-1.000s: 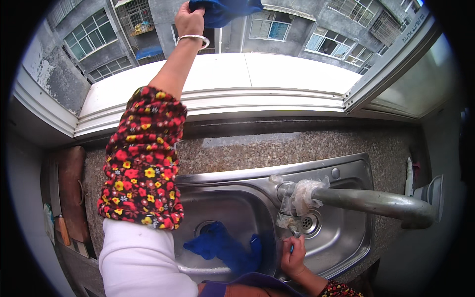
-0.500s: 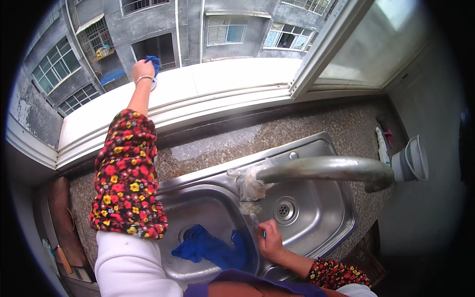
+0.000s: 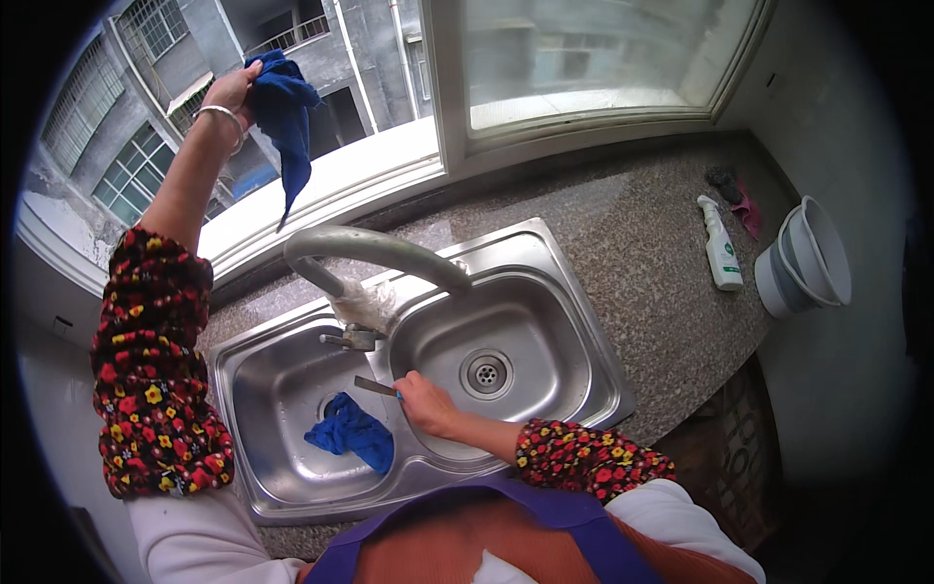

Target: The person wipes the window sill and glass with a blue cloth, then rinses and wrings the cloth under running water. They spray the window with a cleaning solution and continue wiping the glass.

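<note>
A home kitchen: double steel sink (image 3: 545, 292), granite counter (image 3: 662, 253), spray bottle (image 3: 721, 248) by the window

Both forearms wear black sleeve covers (image 3: 156, 370) printed with small red and yellow flowers, gathered at each end, over white sleeves (image 3: 195, 530) that show at the upper arms. A thin silver bangle (image 3: 222, 117) circles the left wrist. On the chest lies a rust-orange top (image 3: 438, 545) framed by purple apron straps (image 3: 545, 506).
</note>
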Motion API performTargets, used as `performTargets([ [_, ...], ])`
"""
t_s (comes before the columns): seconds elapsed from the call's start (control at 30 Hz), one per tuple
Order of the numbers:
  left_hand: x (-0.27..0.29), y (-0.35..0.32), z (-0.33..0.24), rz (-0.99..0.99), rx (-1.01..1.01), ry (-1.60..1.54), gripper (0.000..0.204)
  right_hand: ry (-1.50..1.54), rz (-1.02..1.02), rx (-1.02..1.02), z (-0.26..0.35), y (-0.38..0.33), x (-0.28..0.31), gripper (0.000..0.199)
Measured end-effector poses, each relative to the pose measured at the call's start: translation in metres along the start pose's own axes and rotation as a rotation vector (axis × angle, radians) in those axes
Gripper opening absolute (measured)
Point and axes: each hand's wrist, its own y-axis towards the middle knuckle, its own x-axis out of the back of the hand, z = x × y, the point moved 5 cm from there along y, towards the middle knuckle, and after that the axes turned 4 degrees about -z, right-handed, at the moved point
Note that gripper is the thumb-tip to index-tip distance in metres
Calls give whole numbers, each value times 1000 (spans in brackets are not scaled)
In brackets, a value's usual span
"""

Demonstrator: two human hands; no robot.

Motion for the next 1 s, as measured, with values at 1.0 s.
performTargets([
  [1.0, -319, 126, 261, 1070, -939, 1102, 48, -492, -69, 131, -200, -18, 308, 33],
])
